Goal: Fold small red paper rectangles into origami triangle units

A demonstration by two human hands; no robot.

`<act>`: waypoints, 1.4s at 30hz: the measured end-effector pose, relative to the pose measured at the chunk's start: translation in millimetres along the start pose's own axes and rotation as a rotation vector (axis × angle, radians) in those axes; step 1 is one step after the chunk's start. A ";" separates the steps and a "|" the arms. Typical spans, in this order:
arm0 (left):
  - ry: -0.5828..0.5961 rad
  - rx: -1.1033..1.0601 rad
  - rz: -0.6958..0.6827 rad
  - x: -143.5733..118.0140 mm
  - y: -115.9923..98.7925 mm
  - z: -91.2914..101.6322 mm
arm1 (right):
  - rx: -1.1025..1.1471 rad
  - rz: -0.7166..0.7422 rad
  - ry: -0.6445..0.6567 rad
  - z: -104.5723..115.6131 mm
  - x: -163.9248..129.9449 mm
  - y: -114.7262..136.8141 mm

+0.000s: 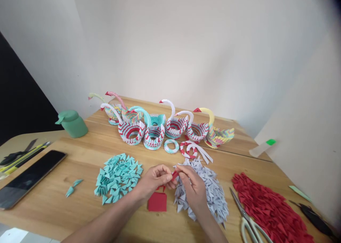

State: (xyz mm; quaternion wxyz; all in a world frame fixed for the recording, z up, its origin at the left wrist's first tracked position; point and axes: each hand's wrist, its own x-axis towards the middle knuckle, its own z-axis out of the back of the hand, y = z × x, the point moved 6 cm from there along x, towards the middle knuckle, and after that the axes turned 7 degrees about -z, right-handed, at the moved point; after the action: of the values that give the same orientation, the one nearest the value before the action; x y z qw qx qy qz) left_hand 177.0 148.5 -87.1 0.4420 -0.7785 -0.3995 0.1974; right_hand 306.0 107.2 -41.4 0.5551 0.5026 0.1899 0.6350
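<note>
A small red paper piece [174,174] is pinched between the fingertips of both hands, just above the wooden table [80,161] near its front edge; the left hand [154,181] closes thumb and forefinger on its left end, and the right hand [193,188] closes on its right end, the two hands touching at the fingers. Directly below them lies a flat red paper square [157,201] — it rests on the table, apart from the fingers.

Under and behind the right hand spreads a pile of white folded triangles [213,193]; left of the left hand sits a pile of teal folded triangles [118,177], with two loose teal pieces [73,188] farther left. At the right lies a broad pile of red folded triangles [266,205], and white-handled scissors [249,218] lie between it and the white pile.

Behind the piles stand paper swans [153,127] in a row — red, white, teal and yellow — with a teal ring [171,146] and a red-and-white ring [188,149] in front of them. A green lidded container [71,123] stands at the left; a dark phone [29,179] lies near the left edge.
</note>
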 end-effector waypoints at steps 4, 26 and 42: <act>-0.068 -0.038 -0.029 3.4 3.8 8.4 | -0.088 0.134 -0.027 1.3 0.9 9.7; -0.161 0.480 -0.093 4.8 -5.0 19.6 | -0.318 0.383 0.032 -9.3 -3.8 22.8; -0.135 1.013 -0.301 -4.7 -29.4 3.0 | 0.136 -0.346 0.145 -12.8 1.4 -23.5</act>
State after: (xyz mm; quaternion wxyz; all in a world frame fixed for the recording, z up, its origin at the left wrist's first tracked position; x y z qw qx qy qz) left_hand 159.1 154.9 -64.1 0.7593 -0.3870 -0.3891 0.3497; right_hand 307.4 119.9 -65.0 0.6056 0.4518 0.3555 0.5503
